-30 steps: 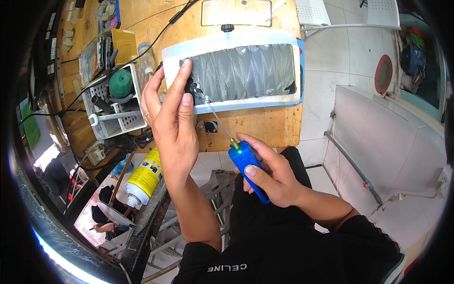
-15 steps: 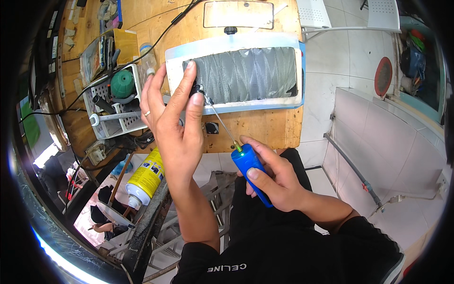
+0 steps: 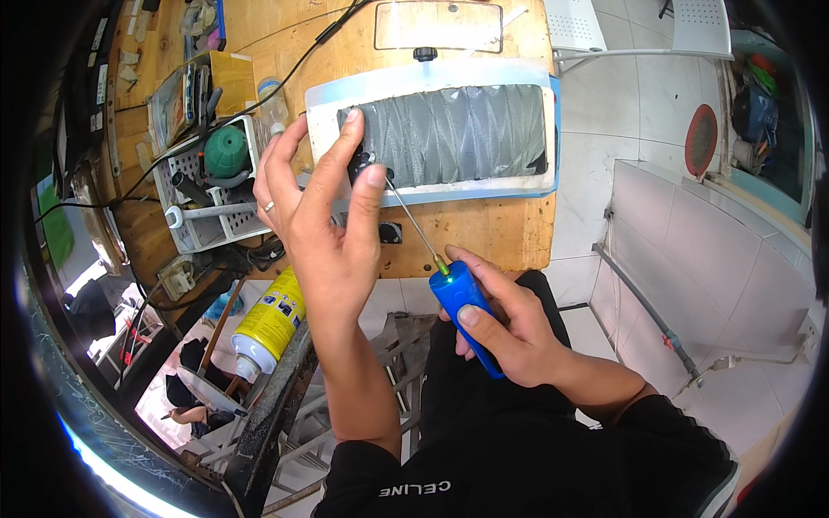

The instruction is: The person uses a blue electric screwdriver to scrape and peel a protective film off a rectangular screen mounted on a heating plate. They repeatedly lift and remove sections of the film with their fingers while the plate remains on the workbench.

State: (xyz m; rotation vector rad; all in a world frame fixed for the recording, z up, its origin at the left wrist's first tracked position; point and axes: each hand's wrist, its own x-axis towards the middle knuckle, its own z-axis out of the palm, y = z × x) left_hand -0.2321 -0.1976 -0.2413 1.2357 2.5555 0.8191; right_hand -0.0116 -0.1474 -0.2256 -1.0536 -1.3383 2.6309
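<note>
- Left hand (image 3: 324, 220) spread wide, index finger (image 3: 350, 125) at the left end of the grey panel (image 3: 449, 134), which lies on the white plate (image 3: 324, 110) over the desk (image 3: 501, 233); a heavy press might shift it
- Right hand (image 3: 514, 332) wraps the blue tool (image 3: 459, 298), its thin rod (image 3: 415, 222) ending close by the left thumb (image 3: 371, 180); a slip could jab skin
- Too steep, and the rod may scratch

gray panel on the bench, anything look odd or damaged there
The gray panel looks uneven: wrinkled, slanting bands cross it, and a dark patch shows at its lower right corner. That may be normal for it; I can't tell whether it's damaged. The left hand partly hides its left end.
</note>
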